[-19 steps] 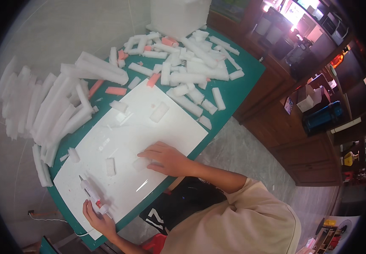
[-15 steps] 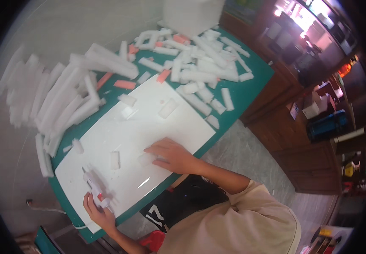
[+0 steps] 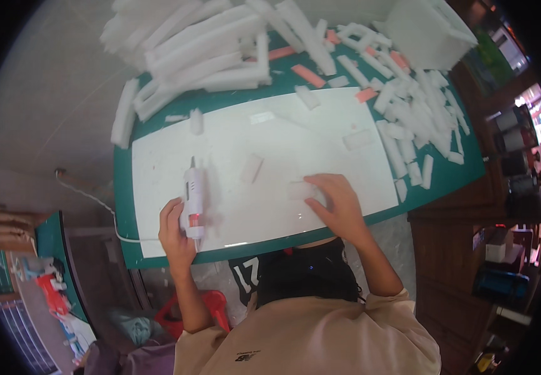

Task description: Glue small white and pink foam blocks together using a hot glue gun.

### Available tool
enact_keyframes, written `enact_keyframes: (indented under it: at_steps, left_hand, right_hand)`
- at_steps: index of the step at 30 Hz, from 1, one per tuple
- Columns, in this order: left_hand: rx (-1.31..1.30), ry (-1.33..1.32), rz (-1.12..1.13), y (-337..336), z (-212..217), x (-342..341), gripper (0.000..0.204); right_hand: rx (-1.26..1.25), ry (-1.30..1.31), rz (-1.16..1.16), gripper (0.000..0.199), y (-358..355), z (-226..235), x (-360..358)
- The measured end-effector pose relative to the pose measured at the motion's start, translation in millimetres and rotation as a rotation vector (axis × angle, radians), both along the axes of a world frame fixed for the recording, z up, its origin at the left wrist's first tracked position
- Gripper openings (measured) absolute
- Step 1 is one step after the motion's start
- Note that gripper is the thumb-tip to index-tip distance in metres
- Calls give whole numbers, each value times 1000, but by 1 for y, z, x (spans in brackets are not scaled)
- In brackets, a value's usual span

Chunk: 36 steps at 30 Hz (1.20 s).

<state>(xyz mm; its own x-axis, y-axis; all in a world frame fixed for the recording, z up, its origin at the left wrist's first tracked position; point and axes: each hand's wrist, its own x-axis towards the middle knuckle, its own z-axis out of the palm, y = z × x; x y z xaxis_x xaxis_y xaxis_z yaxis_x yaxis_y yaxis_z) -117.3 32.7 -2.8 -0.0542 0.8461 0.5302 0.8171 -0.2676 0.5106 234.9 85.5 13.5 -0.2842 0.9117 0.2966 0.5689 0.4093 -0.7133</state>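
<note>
On the left of the white board (image 3: 233,219), my left hand (image 3: 175,234) has its curled fingers and thumb about the rear of a white glue gun (image 3: 193,194). Its nozzle points to the far side, and an orange part shows near its back. Toward the board's middle, my right hand (image 3: 339,203) pinches a small white foam block (image 3: 297,190) between thumb and fingers; part of the block is hidden. Another foam block (image 3: 253,169) lies between the two hands, farther off.
Long white foam strips (image 3: 214,44) are heaped at the far left. Many short foam pieces (image 3: 417,106) and a few pink blocks (image 3: 308,75) cover the green table (image 3: 458,172) at the right and back. A white foam box (image 3: 427,34) stands behind. A cord (image 3: 95,200) runs off left.
The whole view has turned, so the board now lies more level across it. Both hands keep much the same places beside the glue gun and the foam block.
</note>
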Motion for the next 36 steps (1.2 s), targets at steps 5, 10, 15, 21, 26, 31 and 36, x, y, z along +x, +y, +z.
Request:
enact_keyframes:
  at_steps: [5, 10, 15, 21, 26, 31, 36]
  left_hand:
    - [11, -22, -20, 1, 0, 1, 40]
    - [1, -10, -11, 3, 3, 1, 42]
    - [18, -8, -22, 4, 5, 2, 42]
    - [46, 17, -27, 3, 3, 0, 41]
    - [17, 14, -25, 4, 4, 0, 43]
    - [42, 13, -29, 1, 3, 2, 48]
    - [12, 22, -35, 3, 2, 1, 47]
  right_hand:
    - [-10, -2, 44, 39, 7, 9, -8]
    - [58, -76, 95, 40, 29, 12, -20]
    - [-15, -99, 177, 42, 38, 14, -31]
    - [-55, -141, 256, 44, 51, 17, -49]
    - [52, -221, 245, 57, 56, 17, -51]
    - [148, -418, 440, 75, 66, 22, -63]
    - [148, -383, 521, 69, 73, 12, -67]
